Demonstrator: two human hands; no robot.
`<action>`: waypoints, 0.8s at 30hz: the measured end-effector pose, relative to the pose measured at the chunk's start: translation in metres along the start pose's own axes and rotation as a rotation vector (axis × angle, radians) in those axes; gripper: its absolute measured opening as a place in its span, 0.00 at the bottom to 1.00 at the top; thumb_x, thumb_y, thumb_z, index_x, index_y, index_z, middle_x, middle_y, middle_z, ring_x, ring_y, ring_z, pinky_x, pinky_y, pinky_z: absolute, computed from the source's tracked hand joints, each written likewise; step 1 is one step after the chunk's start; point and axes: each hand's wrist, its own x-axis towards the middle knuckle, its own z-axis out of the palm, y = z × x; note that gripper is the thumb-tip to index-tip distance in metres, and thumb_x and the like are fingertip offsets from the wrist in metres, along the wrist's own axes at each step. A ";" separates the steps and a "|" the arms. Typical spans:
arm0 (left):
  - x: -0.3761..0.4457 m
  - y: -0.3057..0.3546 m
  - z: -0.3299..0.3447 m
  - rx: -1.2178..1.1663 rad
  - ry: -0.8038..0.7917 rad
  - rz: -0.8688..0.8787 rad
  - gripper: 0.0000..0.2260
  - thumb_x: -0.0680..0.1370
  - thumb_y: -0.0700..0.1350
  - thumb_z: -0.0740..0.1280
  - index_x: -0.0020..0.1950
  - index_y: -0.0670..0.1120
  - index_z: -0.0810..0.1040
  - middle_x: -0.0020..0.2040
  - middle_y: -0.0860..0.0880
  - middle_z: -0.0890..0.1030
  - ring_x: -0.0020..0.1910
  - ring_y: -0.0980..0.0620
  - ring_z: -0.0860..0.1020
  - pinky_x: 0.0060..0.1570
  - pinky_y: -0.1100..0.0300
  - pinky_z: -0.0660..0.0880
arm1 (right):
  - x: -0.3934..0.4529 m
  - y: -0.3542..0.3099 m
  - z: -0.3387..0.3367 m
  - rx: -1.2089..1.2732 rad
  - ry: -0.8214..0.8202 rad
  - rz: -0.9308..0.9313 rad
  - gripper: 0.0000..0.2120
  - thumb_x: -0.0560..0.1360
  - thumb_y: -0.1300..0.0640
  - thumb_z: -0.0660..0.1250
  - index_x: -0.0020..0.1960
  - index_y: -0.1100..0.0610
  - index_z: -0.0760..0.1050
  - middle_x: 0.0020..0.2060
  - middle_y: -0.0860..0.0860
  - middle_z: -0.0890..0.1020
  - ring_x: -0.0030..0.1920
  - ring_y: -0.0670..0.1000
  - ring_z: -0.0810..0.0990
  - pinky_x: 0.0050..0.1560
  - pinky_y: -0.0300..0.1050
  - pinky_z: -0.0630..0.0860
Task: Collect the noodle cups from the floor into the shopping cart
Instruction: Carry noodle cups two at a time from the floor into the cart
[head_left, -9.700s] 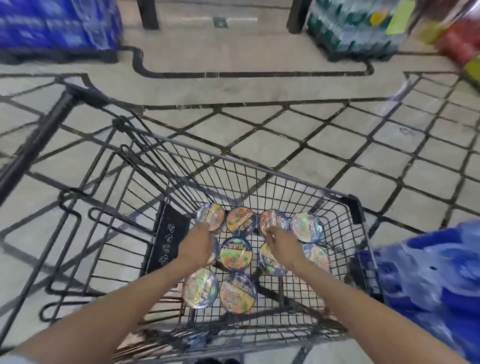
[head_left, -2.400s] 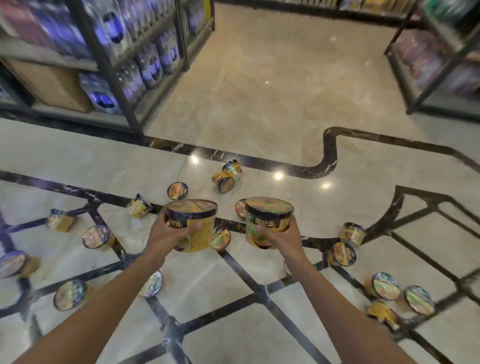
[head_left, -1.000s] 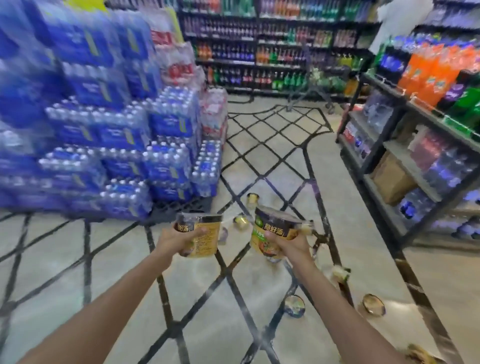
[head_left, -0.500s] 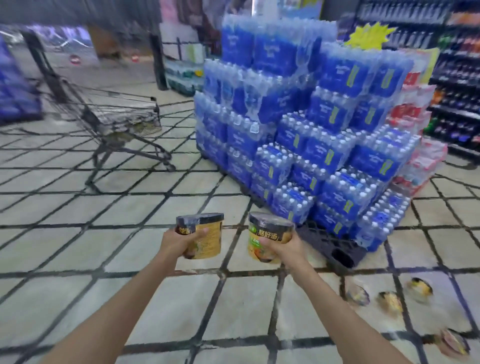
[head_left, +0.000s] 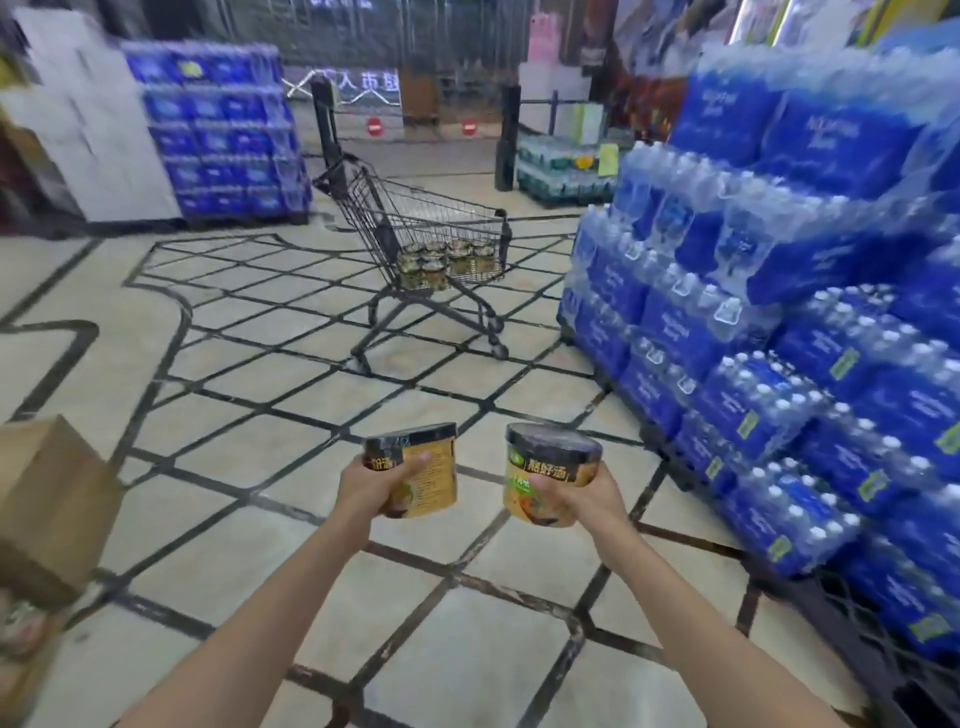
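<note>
Ahead, the shopping cart (head_left: 423, 236) stands on open tiled floor (head_left: 260, 374), cups inside. Nearer than it, the left hand (head_left: 371, 486) grips one noodle cup (head_left: 421, 470), the right hand (head_left: 579, 499) another cup (head_left: 548, 480). Stacked water packs (head_left: 779, 312) wall the cart's right.

Wire-metal cart (head_left: 426, 228), glossy tiled floor (head_left: 249, 467)

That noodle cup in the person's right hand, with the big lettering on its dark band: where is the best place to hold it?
Around the side wall. The noodle cup is a round, slightly tapered tub held nearly upright, so coming from the side below its dark band lets fingers wrap it; the wider rim should resist slipping down. That is how the right hand grips it, thumb in front.
</note>
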 end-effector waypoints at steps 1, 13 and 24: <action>0.013 0.005 -0.002 -0.004 0.011 0.000 0.29 0.61 0.52 0.80 0.56 0.44 0.76 0.50 0.45 0.83 0.46 0.46 0.81 0.32 0.57 0.78 | 0.015 -0.005 0.009 -0.012 -0.014 0.004 0.31 0.61 0.61 0.80 0.60 0.54 0.72 0.48 0.45 0.82 0.47 0.43 0.81 0.36 0.31 0.76; 0.232 0.096 0.011 -0.017 0.085 0.007 0.37 0.50 0.57 0.79 0.56 0.46 0.75 0.50 0.48 0.83 0.48 0.49 0.81 0.42 0.54 0.80 | 0.281 -0.071 0.085 -0.069 -0.169 -0.026 0.32 0.61 0.54 0.80 0.61 0.51 0.71 0.51 0.46 0.81 0.52 0.46 0.79 0.41 0.36 0.73; 0.446 0.183 0.015 -0.033 0.144 -0.006 0.37 0.53 0.60 0.80 0.57 0.45 0.77 0.50 0.48 0.83 0.47 0.50 0.81 0.40 0.60 0.77 | 0.525 -0.123 0.148 -0.080 -0.227 -0.011 0.52 0.45 0.39 0.83 0.65 0.51 0.70 0.55 0.48 0.82 0.55 0.50 0.81 0.49 0.48 0.81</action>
